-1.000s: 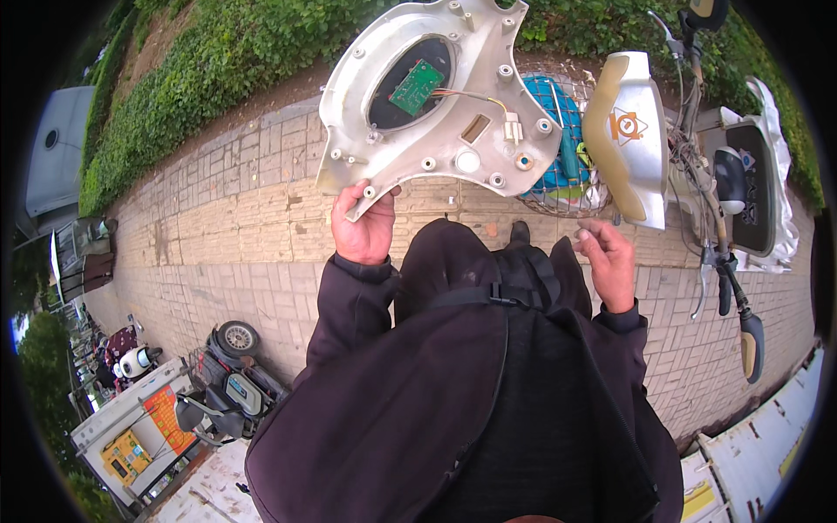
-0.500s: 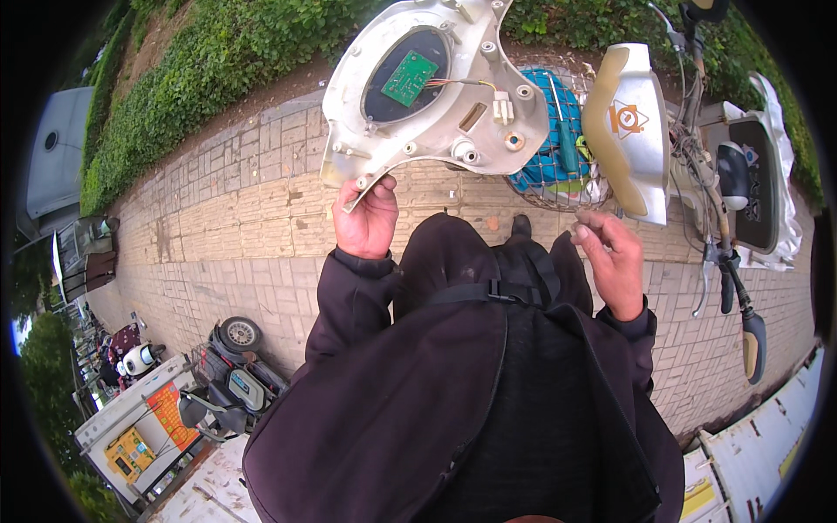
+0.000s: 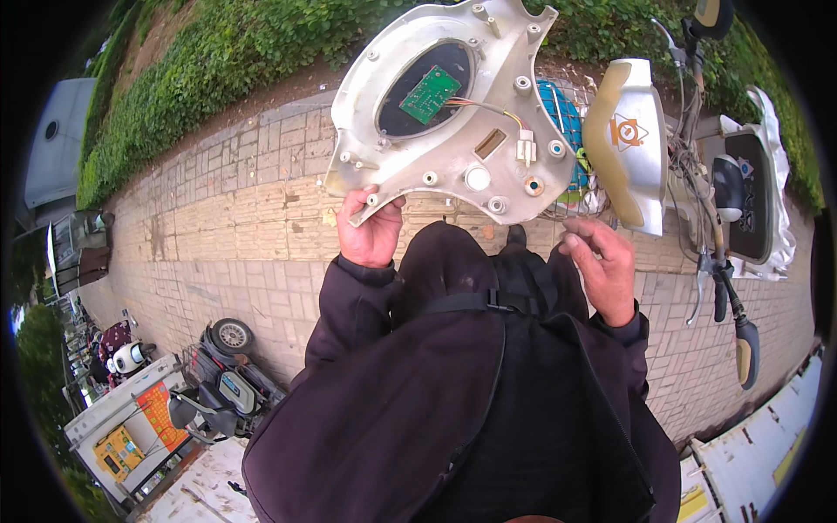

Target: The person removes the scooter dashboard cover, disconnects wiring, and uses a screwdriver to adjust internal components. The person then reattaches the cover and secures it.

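My left hand (image 3: 370, 235) grips the lower left corner of a whitish plastic scooter dashboard cover (image 3: 501, 166), its ribbed inner side facing me. In the cover's dark oval window sits a green circuit board (image 3: 429, 95). Thin coloured wires run from the board to a white connector plug (image 3: 525, 148). My right hand (image 3: 603, 266) is off the cover, just below its lower right end. Its thumb and fingers are bent together; anything small between them is too hard to see.
A silver and tan scooter panel (image 3: 641, 144) stands at the right, beside bare handlebars (image 3: 713, 227) with loose cables. Behind the cover is a wire basket with blue netting (image 3: 577, 179). Left are a parked scooter (image 3: 231, 388) and a yellow device (image 3: 119, 451). A hedge (image 3: 227, 65) borders the paving.
The dashboard cover has shifted right and slightly down and tipped in my left hand, hiding more of the basket. My right hand has moved slightly left, its fingers still bent.
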A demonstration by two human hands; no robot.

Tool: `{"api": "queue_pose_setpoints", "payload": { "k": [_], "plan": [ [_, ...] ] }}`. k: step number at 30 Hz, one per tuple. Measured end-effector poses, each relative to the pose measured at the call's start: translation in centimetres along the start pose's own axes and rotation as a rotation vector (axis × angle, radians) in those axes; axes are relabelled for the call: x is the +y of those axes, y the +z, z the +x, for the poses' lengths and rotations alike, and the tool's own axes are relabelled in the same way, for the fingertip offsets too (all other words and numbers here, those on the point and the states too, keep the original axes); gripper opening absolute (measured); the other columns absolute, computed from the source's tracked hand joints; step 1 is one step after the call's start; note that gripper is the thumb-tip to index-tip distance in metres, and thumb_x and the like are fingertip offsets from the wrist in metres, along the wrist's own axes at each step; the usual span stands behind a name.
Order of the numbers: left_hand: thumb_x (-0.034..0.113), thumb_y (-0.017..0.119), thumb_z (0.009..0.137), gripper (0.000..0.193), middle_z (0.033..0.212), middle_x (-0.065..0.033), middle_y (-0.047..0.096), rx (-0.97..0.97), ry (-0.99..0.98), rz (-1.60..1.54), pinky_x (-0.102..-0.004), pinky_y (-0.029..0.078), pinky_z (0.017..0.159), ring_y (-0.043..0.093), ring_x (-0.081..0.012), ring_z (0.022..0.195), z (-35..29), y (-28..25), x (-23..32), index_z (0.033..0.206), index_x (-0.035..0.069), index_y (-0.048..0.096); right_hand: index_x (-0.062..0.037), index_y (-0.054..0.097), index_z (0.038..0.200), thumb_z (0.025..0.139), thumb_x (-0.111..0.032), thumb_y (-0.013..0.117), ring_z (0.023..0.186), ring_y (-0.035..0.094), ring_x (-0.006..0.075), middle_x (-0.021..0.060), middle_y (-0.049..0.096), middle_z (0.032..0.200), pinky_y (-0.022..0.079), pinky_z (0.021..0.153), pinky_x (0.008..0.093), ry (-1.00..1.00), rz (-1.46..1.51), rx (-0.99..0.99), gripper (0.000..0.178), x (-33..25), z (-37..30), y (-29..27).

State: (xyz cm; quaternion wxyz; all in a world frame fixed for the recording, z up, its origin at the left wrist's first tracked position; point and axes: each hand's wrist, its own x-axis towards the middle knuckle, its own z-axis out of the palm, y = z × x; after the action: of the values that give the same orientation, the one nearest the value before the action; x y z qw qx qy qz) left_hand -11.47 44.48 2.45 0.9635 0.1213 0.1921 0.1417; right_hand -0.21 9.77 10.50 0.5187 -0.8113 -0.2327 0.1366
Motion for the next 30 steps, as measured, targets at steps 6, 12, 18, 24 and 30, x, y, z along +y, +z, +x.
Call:
{"api": "queue_pose_setpoints", "payload": {
  "k": [6, 12, 18, 24, 30],
  "plan": [
    [0.006, 0.060, 0.092, 0.013, 0.090, -0.0137, 0.073, -0.025, 0.048, 0.055, -0.0391, 0.060, 0.076, 0.072, -0.0283, 0.082, -0.4, 1.4, -0.6, 0.097, -0.003, 0.067, 0.0067, 0.070, 0.110, 0.097, -0.004, 0.067, 0.076, 0.072, 0.0188, 0.0134, 0.071, 0.093, 0.054, 0.071, 0.0296, 0.047, 0.047, 0.014, 0.017, 0.7, -0.1, 0.2],
    [0.006, 0.060, 0.092, 0.022, 0.098, -0.0115, 0.072, 0.068, 0.144, 0.248, -0.0383, 0.058, 0.076, 0.071, -0.0268, 0.084, -0.9, 3.5, -1.2, 0.113, -0.003, 0.063, 0.0073, 0.070, 0.111, 0.099, -0.008, 0.066, 0.077, 0.072, 0.0179, 0.0135, 0.071, 0.094, 0.054, 0.071, 0.0290, 0.090, 0.149, 0.039, 0.019, 1.8, -0.1, 0.4],
    [0.006, 0.060, 0.091, 0.041, 0.119, -0.0145, 0.067, 0.066, 0.286, 0.423, -0.0446, 0.057, 0.081, 0.069, -0.0302, 0.102, -0.8, 3.4, -1.5, 0.131, -0.002, 0.056, 0.0078, 0.068, 0.117, 0.104, -0.011, 0.062, 0.085, 0.071, 0.0165, 0.0117, 0.071, 0.100, 0.056, 0.077, 0.0280, 0.140, 0.162, 0.013, 0.023, 2.4, 0.2, 0.3],
    [0.006, 0.061, 0.091, 0.037, 0.116, -0.0142, 0.070, 0.045, 0.139, 0.332, -0.0430, 0.058, 0.080, 0.070, -0.0285, 0.099, -0.5, 3.3, -1.8, 0.127, -0.003, 0.058, 0.0104, 0.062, 0.125, 0.106, -0.019, 0.061, 0.087, 0.072, 0.0189, 0.0146, 0.071, 0.104, 0.058, 0.078, 0.0308, 0.092, 0.362, 0.069, 0.035, 1.7, 0.1, -0.1],
    [0.005, 0.061, 0.090, 0.023, 0.097, -0.0159, 0.072, 0.052, -0.020, 0.186, -0.0403, 0.059, 0.073, 0.072, -0.0302, 0.083, 0.0, 3.2, -1.8, 0.110, -0.005, 0.063, 0.0133, 0.052, 0.137, 0.102, -0.046, 0.064, 0.093, 0.073, 0.0234, 0.0207, 0.069, 0.112, 0.057, 0.083, 0.0335, -0.040, 0.517, 0.082, 0.070, -0.1, 0.3, -0.5]
  ]
}}
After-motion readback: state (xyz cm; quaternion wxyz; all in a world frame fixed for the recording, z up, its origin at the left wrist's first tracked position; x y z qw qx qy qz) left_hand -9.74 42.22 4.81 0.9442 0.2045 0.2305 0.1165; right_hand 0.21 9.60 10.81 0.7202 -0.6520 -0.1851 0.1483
